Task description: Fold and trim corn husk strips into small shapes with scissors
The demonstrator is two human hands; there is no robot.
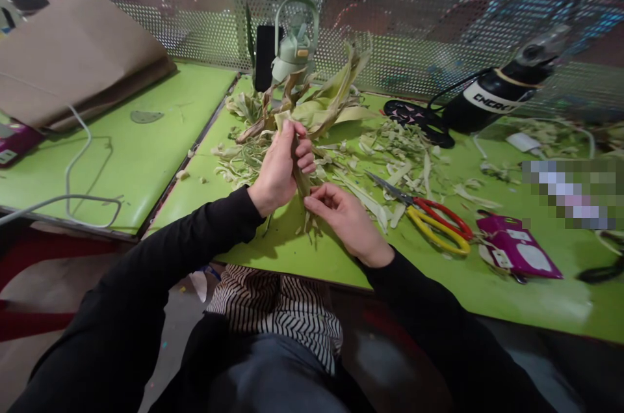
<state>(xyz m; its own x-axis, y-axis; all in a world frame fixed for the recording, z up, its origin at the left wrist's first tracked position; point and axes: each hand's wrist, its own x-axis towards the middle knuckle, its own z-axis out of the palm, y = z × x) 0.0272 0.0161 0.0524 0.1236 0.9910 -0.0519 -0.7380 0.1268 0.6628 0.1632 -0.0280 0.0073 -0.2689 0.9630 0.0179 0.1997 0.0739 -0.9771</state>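
Observation:
My left hand (pixel 281 166) is closed round a pale green-brown corn husk (pixel 301 186), whose cut top end shows above the thumb. Lower down, my right hand (pixel 344 214) pinches the same husk between thumb and fingers. Frayed strands hang from the husk's bottom, just over the green table (pixel 292 249). Behind the hands lies a heap of larger husk leaves (pixel 331 104), some green, some dried brown. Shredded husk strips (pixel 400 143) are scattered around it. Scissors (pixel 429 221) with one red and one yellow handle rest to the right, blades apart, pointing toward the heap.
A pale green bottle (pixel 292 55) and a dark phone (pixel 264 58) stand at the back by the perforated metal screen (pixel 205 29). A black bottle (pixel 492 101) leans at right. A purple packet (pixel 519 249) lies near the front edge. Brown paper (pixel 82 55) and a cable (pixel 73 166) are at left.

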